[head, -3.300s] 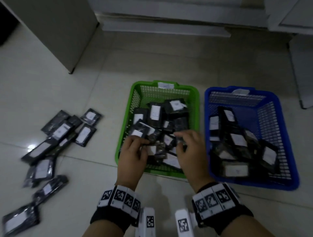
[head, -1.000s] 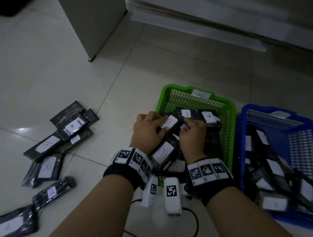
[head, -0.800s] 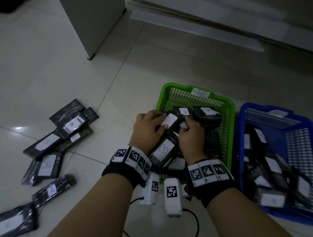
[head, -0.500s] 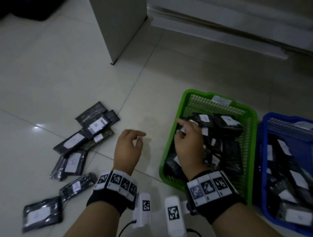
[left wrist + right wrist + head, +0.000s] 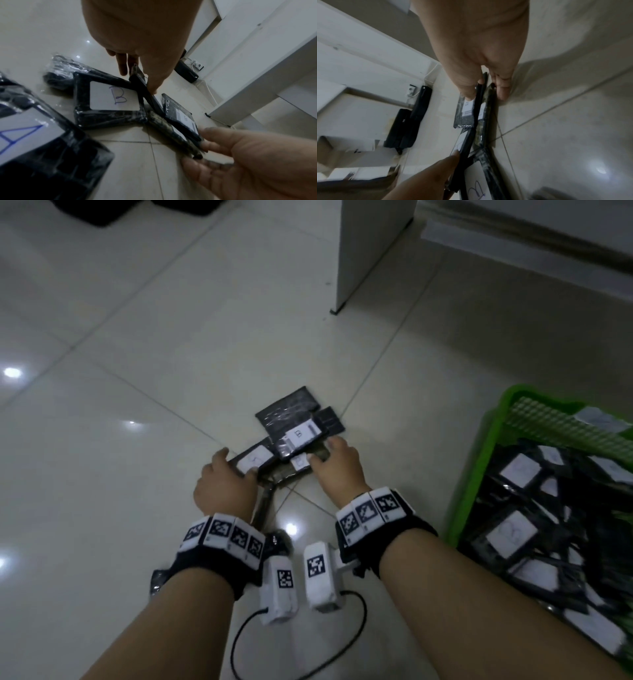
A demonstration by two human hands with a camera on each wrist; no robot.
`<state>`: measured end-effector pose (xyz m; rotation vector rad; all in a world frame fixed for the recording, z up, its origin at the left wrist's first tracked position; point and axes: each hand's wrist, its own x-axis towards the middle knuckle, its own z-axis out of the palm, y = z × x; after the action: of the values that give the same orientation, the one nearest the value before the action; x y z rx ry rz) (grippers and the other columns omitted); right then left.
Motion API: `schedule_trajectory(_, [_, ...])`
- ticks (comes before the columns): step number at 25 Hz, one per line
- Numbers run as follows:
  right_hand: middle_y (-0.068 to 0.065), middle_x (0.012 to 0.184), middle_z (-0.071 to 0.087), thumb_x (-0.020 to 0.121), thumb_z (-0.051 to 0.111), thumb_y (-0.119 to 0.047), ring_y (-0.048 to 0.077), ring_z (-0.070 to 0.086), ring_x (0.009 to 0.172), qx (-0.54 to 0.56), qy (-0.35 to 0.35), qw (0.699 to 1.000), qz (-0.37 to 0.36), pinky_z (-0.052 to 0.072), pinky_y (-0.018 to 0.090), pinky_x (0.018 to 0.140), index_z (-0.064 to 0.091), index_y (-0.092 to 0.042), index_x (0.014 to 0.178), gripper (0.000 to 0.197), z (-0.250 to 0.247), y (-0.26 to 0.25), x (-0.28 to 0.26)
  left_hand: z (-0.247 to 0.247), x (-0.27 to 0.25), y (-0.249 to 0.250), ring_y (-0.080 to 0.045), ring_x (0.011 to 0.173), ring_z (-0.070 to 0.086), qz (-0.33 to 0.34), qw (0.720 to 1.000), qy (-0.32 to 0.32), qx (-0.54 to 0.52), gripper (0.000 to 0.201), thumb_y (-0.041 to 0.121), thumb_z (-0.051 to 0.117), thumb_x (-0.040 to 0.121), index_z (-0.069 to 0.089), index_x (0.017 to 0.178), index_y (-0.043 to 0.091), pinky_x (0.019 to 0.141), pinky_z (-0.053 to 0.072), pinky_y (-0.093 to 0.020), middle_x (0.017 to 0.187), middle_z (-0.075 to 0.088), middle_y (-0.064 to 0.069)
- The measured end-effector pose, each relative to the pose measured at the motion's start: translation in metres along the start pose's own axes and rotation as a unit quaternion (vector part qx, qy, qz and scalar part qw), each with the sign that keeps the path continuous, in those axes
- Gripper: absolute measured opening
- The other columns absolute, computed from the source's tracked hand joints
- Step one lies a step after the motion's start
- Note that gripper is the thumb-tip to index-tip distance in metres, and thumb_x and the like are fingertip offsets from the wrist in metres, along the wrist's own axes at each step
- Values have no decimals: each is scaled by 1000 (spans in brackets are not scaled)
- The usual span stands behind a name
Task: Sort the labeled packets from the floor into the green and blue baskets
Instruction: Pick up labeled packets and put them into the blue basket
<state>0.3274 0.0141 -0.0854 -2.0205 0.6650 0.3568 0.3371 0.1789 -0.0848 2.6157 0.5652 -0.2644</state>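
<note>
Several black wrapped packets with white labels lie in a pile on the tiled floor. My left hand [image 5: 236, 465] pinches the edge of one labeled packet [image 5: 255, 462], thumb on one side and fingers on the other, as the left wrist view shows on that thin packet [image 5: 139, 79]. My right hand [image 5: 322, 455] pinches a mottled packet [image 5: 299, 463] at the pile's right end; the packet [image 5: 485, 94] sits between its thumb and fingers. A packet marked B [image 5: 109, 100] and one marked A [image 5: 25, 135] lie close by. The green basket [image 5: 479, 467], full of packets, is at the right. The blue basket is out of view.
A white cabinet panel [image 5: 363, 251] stands on the floor beyond the pile. A black cable [image 5: 239, 638] trails under my wrists. Dark flat objects [image 5: 406, 128] lie against the white furniture base. Bare tiles stretch to the left.
Both hands left the green basket and moved left to the floor pile, where each took hold of a packet. My view swung left, so the blue basket dropped out of sight.
</note>
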Motion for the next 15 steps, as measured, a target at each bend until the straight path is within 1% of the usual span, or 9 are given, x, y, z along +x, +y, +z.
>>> schedule_trajectory(2, [13, 115, 59, 82, 63, -26, 33, 60, 100, 45, 16, 998, 41, 52, 44, 90, 52, -15, 123, 44, 12, 3, 7, -1, 4, -6, -32, 110, 55, 21, 1000, -1, -16, 51, 34, 67, 80, 53, 127, 20, 94, 41, -39, 122, 56, -12])
schedule_trajectory(4, [10, 96, 66, 79, 58, -11, 30, 65, 81, 143, 40, 986, 79, 56, 48, 82, 55, -16, 114, 35, 16, 8, 10, -3, 0, -9, -26, 106, 56, 48, 996, 14, -76, 42, 27, 66, 82, 56, 122, 19, 91, 41, -34, 118, 56, -9])
schedule_trajectory(5, [7, 85, 65, 78, 54, -5, 28, 64, 72, 184, 45, 977, 96, 57, 50, 79, 56, -17, 109, 33, 17, 11, 10, -4, -5, -11, -23, 103, 56, 52, 992, 17, -113, 37, 22, 64, 85, 57, 121, 18, 89, 40, -30, 116, 55, -8])
schedule_trajectory(6, [5, 78, 63, 78, 51, -4, 26, 63, 66, 210, 50, 971, 102, 57, 51, 78, 55, -19, 102, 28, 16, 14, 11, -4, -9, -12, -19, 101, 55, 52, 988, 18, -143, 33, 18, 61, 87, 58, 120, 18, 88, 39, -26, 115, 56, -7])
schedule_trajectory(7, [2, 75, 63, 78, 53, -7, 25, 63, 63, 206, 53, 972, 99, 57, 52, 77, 54, -21, 95, 22, 15, 15, 10, -2, -15, -14, -17, 99, 56, 47, 985, 18, -165, 31, 17, 59, 88, 59, 119, 18, 87, 39, -24, 113, 58, -5])
schedule_trajectory(9, [-1, 75, 63, 80, 62, -16, 25, 66, 64, 202, 45, 974, 89, 58, 51, 74, 51, -24, 88, 16, 12, 15, 8, 3, -24, -17, -19, 100, 59, 29, 981, 15, -191, 29, 16, 57, 88, 61, 116, 20, 90, 44, -29, 110, 63, -2])
schedule_trajectory(11, [0, 80, 60, 79, 69, -15, 27, 68, 70, 215, 49, 972, 83, 60, 48, 69, 47, -24, 81, 25, 9, 10, 7, 6, -26, -17, -22, 101, 62, 16, 976, 14, -215, 29, 15, 57, 87, 62, 115, 20, 94, 47, -35, 108, 67, -2])
schedule_trajectory(13, [6, 88, 59, 77, 72, -9, 26, 67, 72, 226, 62, 968, 88, 60, 46, 64, 43, -24, 76, 32, 7, 8, 7, 5, -28, -16, -21, 102, 62, 15, 974, 26, -225, 30, 14, 56, 86, 63, 115, 20, 94, 46, -31, 108, 68, -1])
schedule_trajectory(15, [7, 92, 61, 77, 67, -7, 26, 68, 73, 246, 72, 963, 87, 60, 47, 62, 44, -27, 77, 30, 1, 9, 0, -2, -35, -11, -17, 97, 61, 11, 969, 30, -247, 30, 16, 55, 87, 60, 116, 24, 89, 44, -25, 104, 66, 3])
